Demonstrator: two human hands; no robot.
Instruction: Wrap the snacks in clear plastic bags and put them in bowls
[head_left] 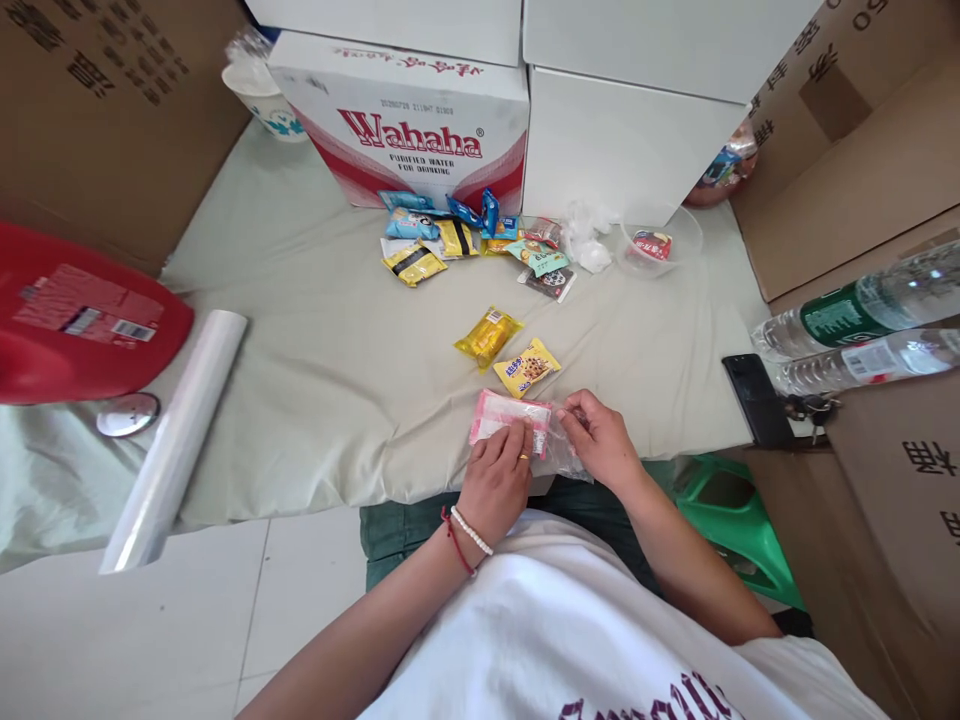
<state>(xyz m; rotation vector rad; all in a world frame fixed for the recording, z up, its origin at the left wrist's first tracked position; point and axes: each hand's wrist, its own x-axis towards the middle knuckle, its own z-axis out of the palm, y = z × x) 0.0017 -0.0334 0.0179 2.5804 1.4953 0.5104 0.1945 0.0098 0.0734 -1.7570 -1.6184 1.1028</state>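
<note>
Pink-and-white packet point(501, 408) lies flat near the front edge of a cloth-covered surface point(315, 380), its long axis running left to right — roughly along that edge, the right end angled slightly toward the person. The left hand point(495, 472) rests on top, fingers extended and laid over it, not gripping, while the right hand point(598, 438) pinches clear plastic point(562, 452) at the packet's right end. Just beyond — a yellow cookie packet point(528, 369) slants up to the right.
</note>
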